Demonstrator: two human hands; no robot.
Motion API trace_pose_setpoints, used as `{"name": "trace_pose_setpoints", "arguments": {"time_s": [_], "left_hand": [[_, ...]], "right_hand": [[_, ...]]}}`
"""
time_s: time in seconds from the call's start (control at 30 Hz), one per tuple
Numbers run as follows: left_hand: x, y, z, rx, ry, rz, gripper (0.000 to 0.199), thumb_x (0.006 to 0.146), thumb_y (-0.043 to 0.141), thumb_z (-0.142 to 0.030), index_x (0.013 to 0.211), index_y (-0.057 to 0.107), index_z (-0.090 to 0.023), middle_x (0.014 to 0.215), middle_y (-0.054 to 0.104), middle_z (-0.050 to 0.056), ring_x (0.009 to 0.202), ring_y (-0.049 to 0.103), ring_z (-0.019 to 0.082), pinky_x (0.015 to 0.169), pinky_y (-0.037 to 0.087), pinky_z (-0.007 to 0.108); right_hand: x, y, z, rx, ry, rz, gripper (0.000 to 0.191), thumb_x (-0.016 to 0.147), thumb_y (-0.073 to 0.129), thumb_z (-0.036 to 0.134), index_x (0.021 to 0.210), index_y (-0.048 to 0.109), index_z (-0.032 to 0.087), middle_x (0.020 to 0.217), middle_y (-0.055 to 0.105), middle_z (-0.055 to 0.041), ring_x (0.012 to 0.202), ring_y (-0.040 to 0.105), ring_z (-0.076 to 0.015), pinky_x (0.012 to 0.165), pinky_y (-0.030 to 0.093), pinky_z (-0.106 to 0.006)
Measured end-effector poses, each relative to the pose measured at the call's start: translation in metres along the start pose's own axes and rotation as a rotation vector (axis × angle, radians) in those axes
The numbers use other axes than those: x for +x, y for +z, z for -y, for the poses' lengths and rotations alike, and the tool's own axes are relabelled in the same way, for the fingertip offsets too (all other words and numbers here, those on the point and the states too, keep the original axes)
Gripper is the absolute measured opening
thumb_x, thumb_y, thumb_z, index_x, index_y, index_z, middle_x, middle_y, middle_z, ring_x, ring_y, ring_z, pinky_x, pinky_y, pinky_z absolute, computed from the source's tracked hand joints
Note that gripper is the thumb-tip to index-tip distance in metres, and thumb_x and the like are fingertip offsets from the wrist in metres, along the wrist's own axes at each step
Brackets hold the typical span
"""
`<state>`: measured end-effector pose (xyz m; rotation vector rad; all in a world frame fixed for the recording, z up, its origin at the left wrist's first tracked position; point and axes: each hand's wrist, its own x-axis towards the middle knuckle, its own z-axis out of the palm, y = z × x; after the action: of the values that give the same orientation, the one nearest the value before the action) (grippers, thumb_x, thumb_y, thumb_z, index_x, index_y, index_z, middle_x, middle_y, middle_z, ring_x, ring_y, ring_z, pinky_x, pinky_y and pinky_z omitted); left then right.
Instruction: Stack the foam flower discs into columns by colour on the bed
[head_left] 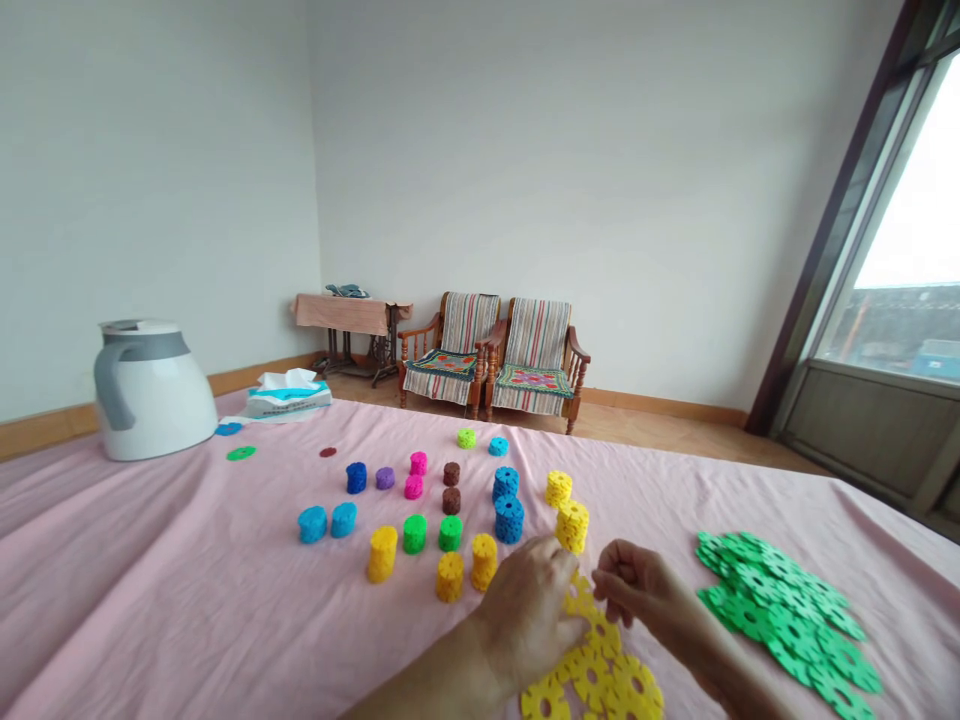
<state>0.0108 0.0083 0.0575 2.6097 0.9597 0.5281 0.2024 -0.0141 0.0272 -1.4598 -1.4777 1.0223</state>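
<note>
Your hands (525, 615) work low over a heap of flat yellow snowflake-shaped pieces (600, 665), which lie on a pink sheet (150, 560) at the near edge of view. Your left hand is on the left, its fingertips (559, 565) at the base of a short yellow stack (571, 527). They seem to touch it, but you can't tell from this view whether they're clamped on it. Your right hand (634, 590) is just beside the left, fingers loosely curled and apart from the thumb, with nothing visible in them. A narrow run of yellow pieces rises from the heap between your hands.

To your right, a loose pile of flat green pieces (787, 620) overlaps itself on the sheet. Ahead, short stacks stand apart in rough rows: four more yellow (382, 553), two green (414, 533), and two blue (508, 519) just past your hands. Beyond them are paler blue (313, 523), navy (356, 477), purple (385, 478), pink (413, 487) and brown (451, 500) stacks, with lime (466, 437) farthest out. Single flat discs, blue (229, 428), green (241, 452) and dark red (327, 452), lie near the far left.

Past them sit a white jug (150, 390) and a tissue pack (289, 397). Across the room, two striped wooden armchairs (487, 350) stand against the wall beside a cloth-covered table (345, 315), and a window (900, 200) fills the right.
</note>
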Motion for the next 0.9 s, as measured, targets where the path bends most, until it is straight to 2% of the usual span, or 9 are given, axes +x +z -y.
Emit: {"name": "trace_pose_setpoints", "arguments": {"time_s": [0.1, 0.17, 0.3, 0.43, 0.6, 0.73, 0.9], "left_hand": [[0.0, -0.005, 0.005, 0.059, -0.028, -0.012, 0.022, 0.076, 0.065, -0.025, 0.096, 0.058, -0.019, 0.102, 0.06, 0.004, 0.101, 0.054, 0.021, 0.09, 0.042, 0.028], [0.0, -0.006, 0.008, 0.097, -0.044, 0.01, 0.019, 0.074, 0.066, -0.023, 0.092, 0.059, -0.019, 0.1, 0.061, 0.004, 0.1, 0.055, 0.021, 0.088, 0.043, 0.029], [0.0, -0.003, 0.011, 0.169, -0.064, 0.069, 0.013, 0.071, 0.067, -0.022, 0.083, 0.061, -0.018, 0.093, 0.064, 0.005, 0.094, 0.057, 0.024, 0.082, 0.046, 0.031], [0.002, 0.0, 0.012, 0.199, -0.096, 0.081, 0.014, 0.071, 0.067, -0.023, 0.083, 0.061, -0.019, 0.095, 0.065, 0.006, 0.096, 0.057, 0.026, 0.08, 0.047, 0.032], [0.004, -0.002, 0.013, 0.195, -0.092, 0.084, 0.003, 0.078, 0.058, -0.02, 0.079, 0.061, -0.019, 0.091, 0.066, 0.007, 0.095, 0.058, 0.025, 0.083, 0.045, 0.033], [0.004, -0.004, 0.014, 0.182, -0.076, 0.073, 0.005, 0.078, 0.061, -0.023, 0.078, 0.061, -0.019, 0.091, 0.065, 0.006, 0.096, 0.058, 0.025, 0.082, 0.046, 0.032], [-0.001, -0.009, 0.012, 0.145, -0.033, 0.102, 0.022, 0.068, 0.073, -0.022, 0.086, 0.062, -0.018, 0.097, 0.064, 0.006, 0.099, 0.056, 0.025, 0.085, 0.045, 0.031]], "right_hand": [[0.005, -0.006, -0.01, -0.082, -0.02, -0.176, 0.03, 0.073, 0.055, 0.049, 0.07, 0.051, 0.02, 0.062, 0.064, 0.0002, 0.049, 0.059, -0.0121, 0.045, 0.038, -0.023], [0.006, -0.009, -0.015, -0.114, -0.029, -0.225, 0.028, 0.075, 0.052, 0.047, 0.07, 0.052, 0.02, 0.059, 0.063, 0.0006, 0.049, 0.058, -0.0121, 0.045, 0.038, -0.023], [0.006, -0.011, -0.015, -0.148, -0.042, -0.213, 0.024, 0.076, 0.051, 0.043, 0.072, 0.054, 0.019, 0.06, 0.063, 0.0005, 0.049, 0.059, -0.0121, 0.046, 0.039, -0.023], [0.003, -0.01, -0.011, -0.172, -0.037, -0.204, 0.023, 0.076, 0.051, 0.041, 0.072, 0.055, 0.019, 0.059, 0.063, 0.0011, 0.05, 0.06, -0.0125, 0.047, 0.04, -0.023], [0.004, -0.008, -0.013, -0.188, -0.043, -0.192, 0.022, 0.077, 0.05, 0.04, 0.073, 0.055, 0.019, 0.06, 0.063, 0.0013, 0.051, 0.06, -0.0126, 0.049, 0.042, -0.023], [0.006, -0.008, -0.016, -0.2, -0.03, -0.168, 0.019, 0.077, 0.05, 0.037, 0.072, 0.055, 0.019, 0.06, 0.063, 0.0014, 0.05, 0.06, -0.0124, 0.048, 0.041, -0.023], [0.004, -0.008, -0.013, -0.194, -0.034, -0.183, 0.017, 0.077, 0.05, 0.034, 0.072, 0.055, 0.019, 0.06, 0.063, 0.0018, 0.05, 0.059, -0.0123, 0.049, 0.041, -0.023]]}}
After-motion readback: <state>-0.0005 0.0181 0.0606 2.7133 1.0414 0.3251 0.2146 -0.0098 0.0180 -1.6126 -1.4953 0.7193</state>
